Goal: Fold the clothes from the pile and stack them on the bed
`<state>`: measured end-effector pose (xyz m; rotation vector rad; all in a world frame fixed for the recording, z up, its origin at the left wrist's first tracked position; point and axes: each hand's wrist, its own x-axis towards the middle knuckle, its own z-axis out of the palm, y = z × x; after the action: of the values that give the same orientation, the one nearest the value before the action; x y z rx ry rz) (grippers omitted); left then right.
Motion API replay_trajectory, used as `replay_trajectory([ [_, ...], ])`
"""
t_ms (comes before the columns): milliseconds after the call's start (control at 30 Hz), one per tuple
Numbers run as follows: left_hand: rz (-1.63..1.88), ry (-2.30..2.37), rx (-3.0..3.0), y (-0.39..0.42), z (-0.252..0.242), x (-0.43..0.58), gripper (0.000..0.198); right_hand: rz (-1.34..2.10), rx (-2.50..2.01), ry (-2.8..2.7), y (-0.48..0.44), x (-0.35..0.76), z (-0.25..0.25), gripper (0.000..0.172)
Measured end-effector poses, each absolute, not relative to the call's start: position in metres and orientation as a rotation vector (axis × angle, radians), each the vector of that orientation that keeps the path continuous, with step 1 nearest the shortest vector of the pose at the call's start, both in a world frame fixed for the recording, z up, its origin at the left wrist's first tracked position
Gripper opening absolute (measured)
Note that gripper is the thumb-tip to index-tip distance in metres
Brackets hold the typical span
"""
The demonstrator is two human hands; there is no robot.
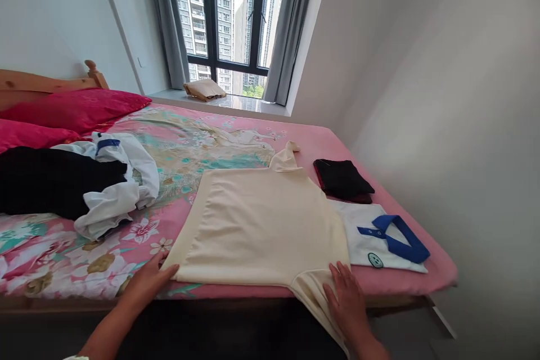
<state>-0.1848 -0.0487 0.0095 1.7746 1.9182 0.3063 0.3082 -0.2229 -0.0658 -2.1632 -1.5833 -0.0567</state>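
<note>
A cream shirt (261, 225) lies spread flat on the pink floral bed (177, 152), its collar pointing toward the window. One sleeve hangs over the near edge of the bed. My left hand (145, 281) touches the shirt's near left corner, fingers stretched along the hem. My right hand (348, 301) rests flat on the hanging sleeve at the near right corner, fingers apart. Neither hand grips anything.
A folded white polo with a blue collar (383, 239) and a folded black garment (342, 180) lie to the right. A heap of white and black clothes (84, 183) sits left. Red pillows (71, 109) are at the headboard; a tan cushion (205, 89) on the windowsill.
</note>
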Motion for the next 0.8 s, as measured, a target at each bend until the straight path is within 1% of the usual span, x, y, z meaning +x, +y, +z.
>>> replay_trajectory([
  [67, 0.321, 1.981, 1.901, -0.053, 0.002, -0.184, 0.055, -0.037, -2.102, -1.286, -0.248, 0.310, -0.080, 0.070],
  [100, 0.375, 2.020, 2.010, -0.056, -0.002, -0.181, 0.056, 0.039, -2.094, -1.118, -0.260, 0.310, -0.089, 0.074],
  [167, 0.522, 1.998, 2.273, -0.064, -0.007, -0.172, 0.054, 0.333, -2.053, -0.853, -0.281, 0.309, -0.107, 0.080],
  [233, 0.566, 1.839, 2.508, -0.074, -0.011, -0.160, 0.052, 0.682, -1.935, -0.775, -0.296, 0.309, -0.118, 0.077],
  [300, 0.467, 1.677, 2.661, -0.082, -0.016, -0.151, 0.055, 0.916, -1.800, -0.813, -0.305, 0.308, -0.121, 0.067],
  [367, 0.344, 1.602, 2.740, -0.086, -0.022, -0.148, 0.060, 0.959, -1.746, -0.843, -0.309, 0.308, -0.115, 0.054],
  [400, 0.314, 1.586, 2.762, -0.086, -0.026, -0.149, 0.060, 0.929, -1.745, -0.837, -0.310, 0.307, -0.111, 0.051],
  [500, 0.333, 1.551, 2.808, -0.084, -0.036, -0.155, 0.062, 0.809, -1.769, -0.712, -0.315, 0.306, -0.097, 0.053],
  [633, 0.447, 1.507, 2.805, -0.083, -0.039, -0.166, 0.057, 0.910, -1.738, -0.543, -0.333, 0.307, -0.076, 0.055],
  [700, 0.517, 1.499, 2.781, -0.086, -0.037, -0.171, 0.053, 0.968, -1.714, -0.551, -0.343, 0.310, -0.065, 0.053],
  [800, 0.606, 1.532, 2.734, -0.091, -0.033, -0.178, 0.049, 0.945, -1.731, -0.731, -0.355, 0.309, -0.059, 0.047],
])
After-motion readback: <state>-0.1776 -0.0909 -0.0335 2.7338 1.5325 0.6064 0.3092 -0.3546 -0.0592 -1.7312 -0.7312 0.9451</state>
